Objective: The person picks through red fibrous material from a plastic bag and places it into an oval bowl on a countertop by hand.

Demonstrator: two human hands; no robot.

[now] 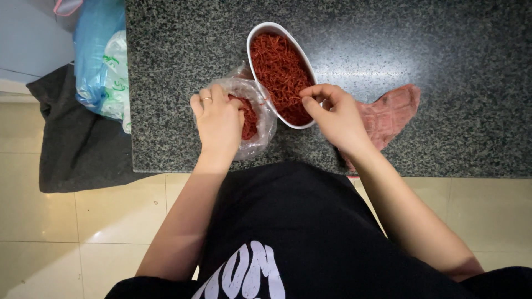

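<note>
A white oval bowl (pixel 260 33) full of thin red strands (pixel 280 69) stands on the speckled dark stone counter (pixel 443 66). To its left lies a clear plastic bag (pixel 257 119) holding more of the red strands. My left hand (pixel 219 119), a ring on one finger, rests on the bag with its fingers curled over the opening. My right hand (pixel 335 113) is at the bowl's near right rim, fingertips pinched together just above the strands; whether they hold any strands I cannot tell.
A pink cloth (pixel 396 111) lies on the counter under and right of my right wrist. Off the counter's left edge hang a blue and white plastic bag (pixel 102 61) and a dark grey cloth (pixel 77 144). Cream floor tiles (pixel 44 238) lie below.
</note>
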